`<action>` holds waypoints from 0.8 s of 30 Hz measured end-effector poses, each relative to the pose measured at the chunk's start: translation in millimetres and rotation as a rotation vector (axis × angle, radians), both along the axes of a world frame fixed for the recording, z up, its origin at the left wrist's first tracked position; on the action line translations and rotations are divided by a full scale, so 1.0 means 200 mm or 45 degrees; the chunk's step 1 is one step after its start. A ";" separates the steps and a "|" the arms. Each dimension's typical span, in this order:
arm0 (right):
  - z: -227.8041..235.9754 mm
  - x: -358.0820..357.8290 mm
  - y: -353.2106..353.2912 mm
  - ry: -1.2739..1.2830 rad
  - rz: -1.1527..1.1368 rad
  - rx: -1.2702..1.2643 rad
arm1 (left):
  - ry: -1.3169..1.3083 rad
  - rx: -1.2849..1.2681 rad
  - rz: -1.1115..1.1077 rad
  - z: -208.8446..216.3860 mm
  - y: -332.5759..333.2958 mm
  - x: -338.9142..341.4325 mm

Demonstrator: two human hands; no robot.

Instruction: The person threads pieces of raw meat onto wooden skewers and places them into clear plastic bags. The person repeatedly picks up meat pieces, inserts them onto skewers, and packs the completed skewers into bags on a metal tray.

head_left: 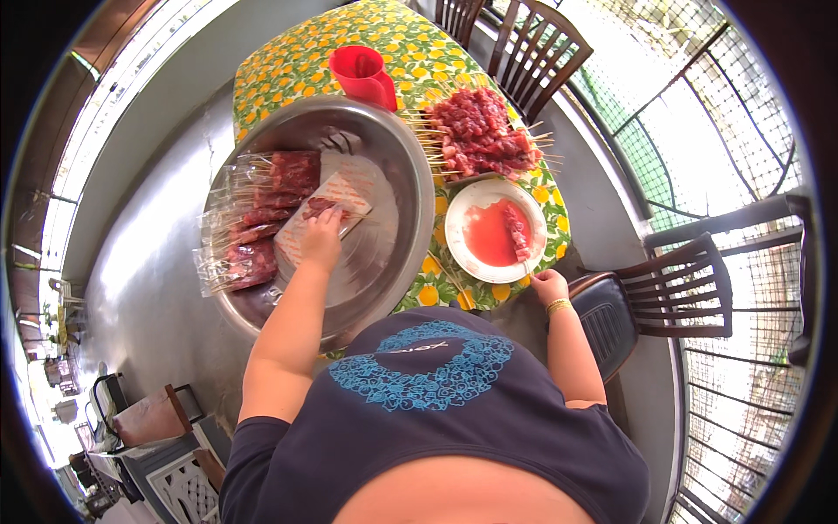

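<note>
My left hand (321, 240) reaches into a large metal basin (406, 253), its fingers bent and closed on a clear plastic bag with orange print (349, 194). Dark red meat shows by the fingertips; whether it is inside the bag I cannot tell. At the right, my right hand (548, 286) pinches the stick end of a meat skewer (516, 231). That skewer's meat rests on a white plate (460, 247) wet with red liquid. Bagged meat skewers (262, 214) lie in a row along the basin's left side, their wrapped stick ends over the rim.
Beyond the plate is a heap of raw meat skewers (480, 131), sticks poking out both sides. A red pitcher (362, 74) stands behind the basin on the lemon-print tablecloth (288, 74). Wooden chairs (681, 284) flank the table's right side, near a netted railing.
</note>
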State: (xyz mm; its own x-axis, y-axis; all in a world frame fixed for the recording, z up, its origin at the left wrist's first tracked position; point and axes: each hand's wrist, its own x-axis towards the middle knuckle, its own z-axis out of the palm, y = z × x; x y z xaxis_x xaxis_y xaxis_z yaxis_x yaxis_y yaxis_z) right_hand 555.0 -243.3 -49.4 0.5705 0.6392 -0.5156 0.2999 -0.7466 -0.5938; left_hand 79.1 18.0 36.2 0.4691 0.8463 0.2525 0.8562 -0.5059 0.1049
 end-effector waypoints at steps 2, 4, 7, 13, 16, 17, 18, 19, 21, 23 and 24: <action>0.01 -0.03 0.00 0.028 -0.058 0.004 | -0.111 0.005 -0.035 0.04 0.04 0.00; 0.04 -0.04 0.00 0.278 -0.209 0.162 | -0.262 -0.023 -0.073 0.09 0.07 0.00; 0.09 -0.04 -0.01 0.373 -0.290 0.192 | -0.353 -0.110 -0.107 0.21 0.11 0.03; 0.32 -0.08 0.01 0.307 -0.212 0.232 | -0.472 -0.361 -0.105 0.46 0.13 0.13; 0.59 -0.11 0.10 0.372 -0.120 0.311 | -0.376 -0.222 -0.259 0.56 0.15 0.18; 0.71 -0.10 0.12 0.451 -0.043 0.339 | -0.446 -0.306 -0.265 0.58 0.15 0.20; 0.83 -0.12 0.17 0.466 0.054 0.401 | -0.495 -0.424 -0.224 0.60 0.14 0.23; 0.95 -0.14 0.22 0.471 0.094 0.381 | -0.547 -0.492 -0.223 0.62 0.14 0.26; 1.18 -0.17 0.32 0.457 0.314 0.437 | -0.432 -0.417 -0.274 0.65 0.14 0.32; 1.34 -0.22 0.46 0.428 0.489 0.426 | -0.363 -0.320 -0.333 0.66 0.12 0.37; 1.39 -0.24 0.55 0.378 0.598 0.376 | -0.348 -0.287 -0.346 0.65 0.10 0.39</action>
